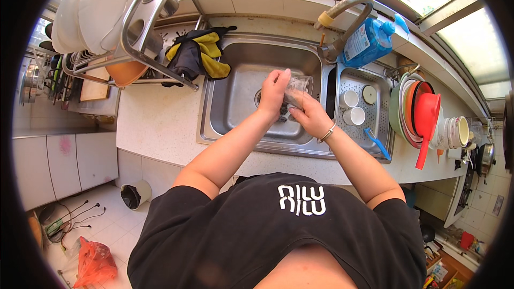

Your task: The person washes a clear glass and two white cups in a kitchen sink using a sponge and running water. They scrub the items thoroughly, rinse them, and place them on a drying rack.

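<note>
Over the large stainless steel sink basin [237, 88], a clear drinking glass [302, 84] is held tilted on its side. Its mouth points up and to the right. My right hand [311, 114] grips the glass from below, with a bracelet at the wrist. My left hand [273, 94] closes around the other end of the glass, its thumb pointing up. Some dark, rough material [283, 109] shows under and between the hands; what it is I cannot tell. Part of the drain [258, 97] is hidden behind my left hand.
A faucet [345, 20] arches behind the sink beside a blue detergent bottle [365, 44]. White cups [354, 116], a round lid [369, 94] and a blue-handled tool [377, 144] lie in the perforated side basin. Grey-yellow cloths [196, 54] hang near the dish rack [132, 40]. Basins [405, 108] stand right.
</note>
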Available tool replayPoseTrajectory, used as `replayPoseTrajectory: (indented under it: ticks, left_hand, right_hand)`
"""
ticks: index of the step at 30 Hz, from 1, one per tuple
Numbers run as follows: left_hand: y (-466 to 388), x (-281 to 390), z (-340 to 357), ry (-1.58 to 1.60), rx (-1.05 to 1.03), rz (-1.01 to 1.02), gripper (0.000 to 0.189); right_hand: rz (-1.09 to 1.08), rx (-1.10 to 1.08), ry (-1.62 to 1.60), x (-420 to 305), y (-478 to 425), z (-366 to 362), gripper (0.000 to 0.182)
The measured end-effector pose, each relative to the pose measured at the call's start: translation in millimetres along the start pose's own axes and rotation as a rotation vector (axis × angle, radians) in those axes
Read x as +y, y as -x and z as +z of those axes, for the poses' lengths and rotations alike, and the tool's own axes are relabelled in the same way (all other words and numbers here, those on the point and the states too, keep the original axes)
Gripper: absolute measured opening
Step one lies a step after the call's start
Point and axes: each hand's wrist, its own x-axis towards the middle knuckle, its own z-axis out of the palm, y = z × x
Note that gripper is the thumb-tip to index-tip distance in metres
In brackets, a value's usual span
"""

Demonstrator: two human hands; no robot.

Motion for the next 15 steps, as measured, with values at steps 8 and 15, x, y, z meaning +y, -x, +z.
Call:
replayPoseTrajectory:
  ticks: [8,15]
  left_hand:
    - [3,13,0,0.052,-0.047,-0.455,0.041]
    - [2,45,-1,-0.057,-0.444,-0.365,0.054]
  right_hand:
    - [0.096,-0.028,-0.214,28,-12,-14,0.025]
    - [0.198,0.176,-0.604,20,-23,-23,0.025]
